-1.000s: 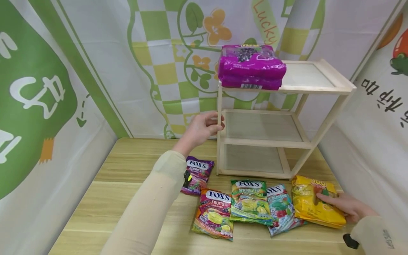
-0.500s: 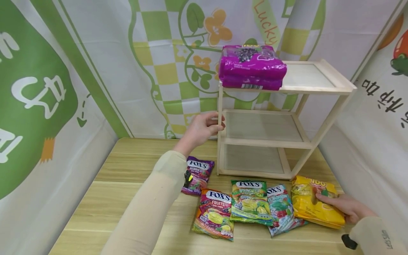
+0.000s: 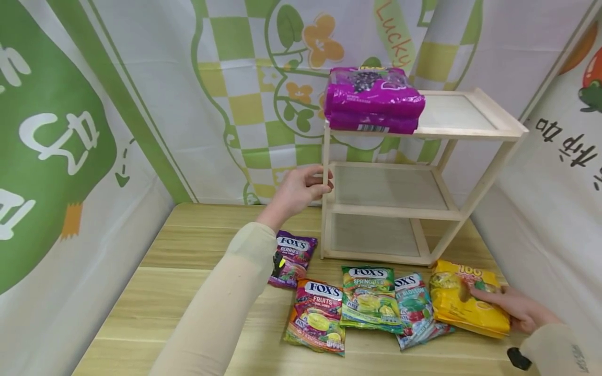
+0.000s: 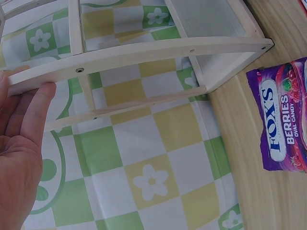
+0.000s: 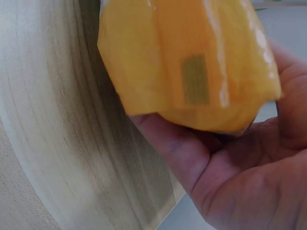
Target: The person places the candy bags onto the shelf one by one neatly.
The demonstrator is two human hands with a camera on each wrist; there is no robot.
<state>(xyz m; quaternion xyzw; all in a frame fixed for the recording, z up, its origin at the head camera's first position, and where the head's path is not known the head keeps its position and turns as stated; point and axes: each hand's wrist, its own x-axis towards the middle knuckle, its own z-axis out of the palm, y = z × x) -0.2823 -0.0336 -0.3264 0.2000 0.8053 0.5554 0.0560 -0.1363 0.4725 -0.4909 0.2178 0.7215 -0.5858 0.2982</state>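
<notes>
My left hand (image 3: 301,190) grips the front left post of a small wooden shelf rack (image 3: 395,213), its thumb and fingers curled round the wood. In the left wrist view the fingertips wrap the pale side rail (image 4: 129,56). At the lower right, my right hand (image 3: 519,308) holds a yellow candy bag (image 3: 465,300) with the thumb over its top. The right wrist view has the fingers under the bag's end, close to the tabletop (image 5: 53,110). A purple candy bag (image 3: 373,102) lies on the rack's top shelf at the left.
In front of the rack lie a purple berries bag (image 3: 293,256), a red fruits bag (image 3: 316,318), a green spring tea bag (image 3: 370,297) and a light blue candy bag (image 3: 416,310). Printed cloth walls (image 3: 155,94) enclose the wooden table (image 3: 178,271) at back and sides.
Almost nothing differs. The view shifts very slightly, while both hands keep their hold on the rack post and the yellow candy bag.
</notes>
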